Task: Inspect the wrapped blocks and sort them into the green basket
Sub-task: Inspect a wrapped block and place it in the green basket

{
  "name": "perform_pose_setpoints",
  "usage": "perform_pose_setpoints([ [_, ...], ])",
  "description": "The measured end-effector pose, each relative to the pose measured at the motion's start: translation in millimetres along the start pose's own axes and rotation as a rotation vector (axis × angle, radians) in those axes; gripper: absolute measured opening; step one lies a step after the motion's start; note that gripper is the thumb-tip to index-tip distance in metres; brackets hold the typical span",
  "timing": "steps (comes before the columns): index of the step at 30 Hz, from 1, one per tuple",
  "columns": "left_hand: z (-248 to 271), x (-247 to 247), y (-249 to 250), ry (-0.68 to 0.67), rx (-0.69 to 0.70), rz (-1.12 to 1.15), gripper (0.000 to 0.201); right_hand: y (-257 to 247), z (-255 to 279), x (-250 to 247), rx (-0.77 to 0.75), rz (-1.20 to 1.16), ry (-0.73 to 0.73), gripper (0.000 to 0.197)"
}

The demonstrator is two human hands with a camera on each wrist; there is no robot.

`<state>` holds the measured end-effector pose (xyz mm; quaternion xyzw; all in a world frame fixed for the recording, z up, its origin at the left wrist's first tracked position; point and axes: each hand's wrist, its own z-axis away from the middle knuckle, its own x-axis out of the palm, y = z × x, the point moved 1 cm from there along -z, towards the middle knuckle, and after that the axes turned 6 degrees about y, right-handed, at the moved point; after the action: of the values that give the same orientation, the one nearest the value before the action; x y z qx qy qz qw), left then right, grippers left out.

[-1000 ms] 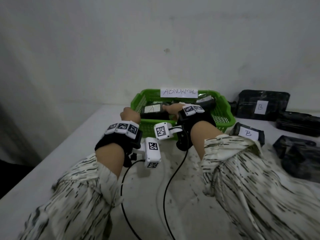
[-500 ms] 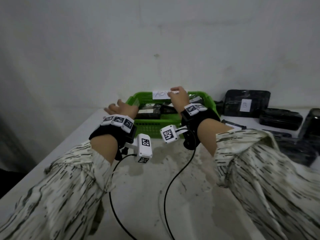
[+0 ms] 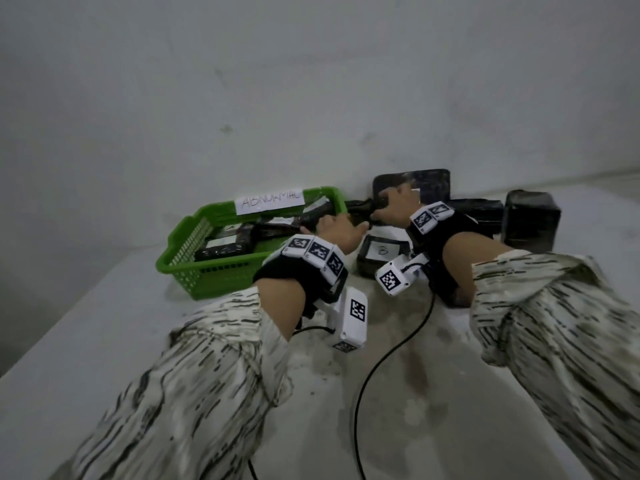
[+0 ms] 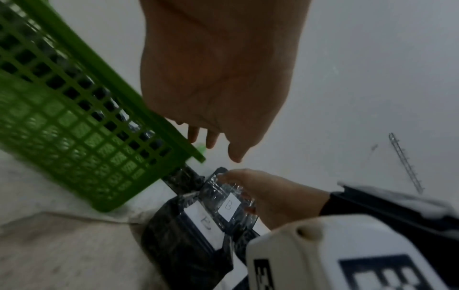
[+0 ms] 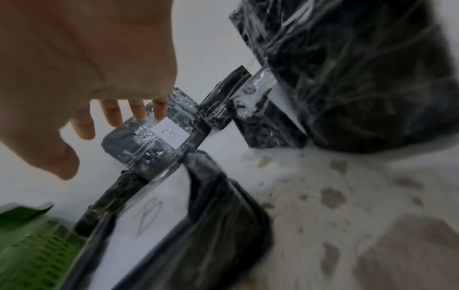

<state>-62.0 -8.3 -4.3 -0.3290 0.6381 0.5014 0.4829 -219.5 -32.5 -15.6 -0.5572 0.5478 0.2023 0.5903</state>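
Observation:
The green basket (image 3: 214,268) (image 4: 74,117) bears a paper label reading ABNORMAL and holds several black wrapped blocks. My left hand (image 3: 337,230) (image 4: 216,78) hovers at the basket's right rim, fingers relaxed, holding nothing. My right hand (image 3: 394,206) (image 5: 74,78) reaches further back to a wrapped block marked B (image 3: 433,183) (image 5: 171,133) (image 4: 228,204) that leans against the wall. Its fingers curl over the block's top edge. Another block marked B (image 3: 381,252) (image 5: 154,215) lies flat below both hands.
More black wrapped blocks stand to the right: a low one (image 3: 478,209) and an upright one (image 3: 531,220) (image 5: 360,78). A thin dark wrapped piece (image 5: 223,102) lies by the wall. The wall (image 3: 311,98) closes the back. Wrist cables (image 3: 381,358) trail over the stained table.
Both hands have moved right, away from the basket. My right hand left the basket's label and now holds the B block by the wall. The head view has swung right.

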Motion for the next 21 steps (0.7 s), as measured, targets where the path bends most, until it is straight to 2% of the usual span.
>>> perform_pose_setpoints([
  [4, -10, 12, 13, 0.052, -0.104, -0.001, 0.059, 4, -12, 7, -0.144, 0.123, -0.024, 0.057],
  [7, -25, 16, 12, -0.020, -0.120, 0.056, 0.052, 1, -26, 17, -0.205, 0.137, -0.061, 0.052],
  [9, -31, 20, 9, -0.058, -0.136, 0.103, 0.056, 0, -34, 23, -0.230, 0.105, -0.104, 0.052],
  [13, -37, 24, 6, -0.065, -0.165, 0.048, 0.064, -8, -49, 36, -0.283, 0.075, -0.156, 0.048],
  [18, -38, 24, 4, -0.092, -0.177, -0.004, 0.064, -12, -64, 56, -0.262, 0.109, -0.115, 0.053],
  [21, -41, 26, 2, -0.105, -0.183, 0.044, 0.066, -16, -64, 63, -0.227, 0.163, -0.007, 0.045],
])
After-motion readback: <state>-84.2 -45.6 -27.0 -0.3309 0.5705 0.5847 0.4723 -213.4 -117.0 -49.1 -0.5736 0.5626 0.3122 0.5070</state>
